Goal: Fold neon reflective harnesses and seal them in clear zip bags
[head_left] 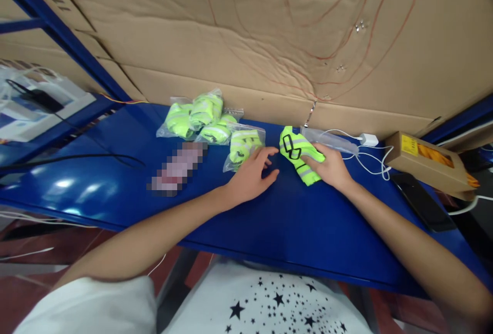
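Observation:
My right hand (330, 166) presses on a folded neon-yellow reflective vest (298, 152) with grey stripes and a black buckle, lying on the blue table (292, 221). Its fingers curl over the vest's right end. My left hand (251, 174) rests on the table just left of the vest, fingers spread and holding nothing, touching a bagged vest (243, 145). An empty clear plastic bag (332, 140) lies just behind the loose vest.
Several bagged neon vests (200, 118) are piled at the back left. A blurred pinkish object (177, 168) lies left of my hand. A white charger with cable (368, 140), a brown carton (428, 162) and a black phone (422, 201) sit to the right. Cardboard lines the back wall.

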`<action>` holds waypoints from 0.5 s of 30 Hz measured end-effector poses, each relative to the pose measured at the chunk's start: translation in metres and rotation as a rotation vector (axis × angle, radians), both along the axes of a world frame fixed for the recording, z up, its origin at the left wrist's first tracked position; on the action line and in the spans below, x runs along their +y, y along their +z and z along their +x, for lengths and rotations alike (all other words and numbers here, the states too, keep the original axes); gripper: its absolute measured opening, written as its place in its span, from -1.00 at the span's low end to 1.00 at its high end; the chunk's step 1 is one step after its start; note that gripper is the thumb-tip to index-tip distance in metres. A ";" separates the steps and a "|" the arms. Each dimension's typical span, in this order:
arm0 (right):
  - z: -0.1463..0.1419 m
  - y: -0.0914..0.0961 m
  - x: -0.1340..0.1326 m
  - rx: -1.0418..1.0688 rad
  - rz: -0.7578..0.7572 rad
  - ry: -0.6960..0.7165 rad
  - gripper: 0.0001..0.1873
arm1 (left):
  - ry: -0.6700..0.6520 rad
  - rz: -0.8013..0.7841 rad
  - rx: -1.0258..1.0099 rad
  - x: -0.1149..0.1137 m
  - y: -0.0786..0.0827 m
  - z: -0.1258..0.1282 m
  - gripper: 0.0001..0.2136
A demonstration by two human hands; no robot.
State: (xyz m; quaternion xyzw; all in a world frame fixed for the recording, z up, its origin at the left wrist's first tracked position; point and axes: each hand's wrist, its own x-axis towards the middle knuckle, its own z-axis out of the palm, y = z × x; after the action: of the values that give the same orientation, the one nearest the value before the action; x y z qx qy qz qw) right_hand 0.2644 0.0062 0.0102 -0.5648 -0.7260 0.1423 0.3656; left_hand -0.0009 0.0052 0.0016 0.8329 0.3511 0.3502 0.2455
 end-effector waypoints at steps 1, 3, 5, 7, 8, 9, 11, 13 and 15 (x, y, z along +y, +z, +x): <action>-0.001 0.000 -0.009 0.079 -0.039 -0.009 -0.65 | -0.012 -0.095 -0.084 0.000 -0.003 0.001 -0.43; -0.008 0.003 -0.027 0.313 -0.138 -0.030 -0.62 | -0.093 -0.286 -0.226 -0.002 -0.009 0.005 -0.12; -0.020 0.008 -0.042 0.539 -0.220 -0.005 -0.62 | -0.190 -0.421 -0.336 -0.004 -0.009 0.008 0.06; -0.032 0.015 -0.051 0.757 -0.303 0.064 -0.63 | -0.275 -0.491 -0.416 -0.008 -0.005 0.011 0.09; -0.037 0.018 -0.053 0.867 -0.355 0.090 -0.62 | -0.326 -0.537 -0.437 -0.010 -0.001 0.011 0.03; -0.041 0.021 -0.055 0.959 -0.411 0.107 -0.60 | -0.389 -0.599 -0.443 -0.011 0.003 0.011 -0.08; -0.045 0.021 -0.055 1.042 -0.527 0.104 -0.54 | -0.516 -0.756 -0.431 -0.015 0.009 0.011 -0.37; -0.043 0.018 -0.054 0.995 -0.680 0.102 -0.45 | -0.511 -0.880 -0.450 -0.018 0.011 0.010 -0.55; -0.038 0.014 -0.053 0.906 -0.867 0.129 -0.34 | -0.367 -0.933 -0.525 -0.021 0.009 0.011 -0.57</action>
State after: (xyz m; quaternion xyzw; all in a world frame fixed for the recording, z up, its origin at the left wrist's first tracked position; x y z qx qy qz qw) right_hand 0.2261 -0.0464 0.0242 -0.5006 -0.4079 0.6706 0.3651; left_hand 0.0098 -0.0156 0.0108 0.5684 0.2453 0.3049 0.7238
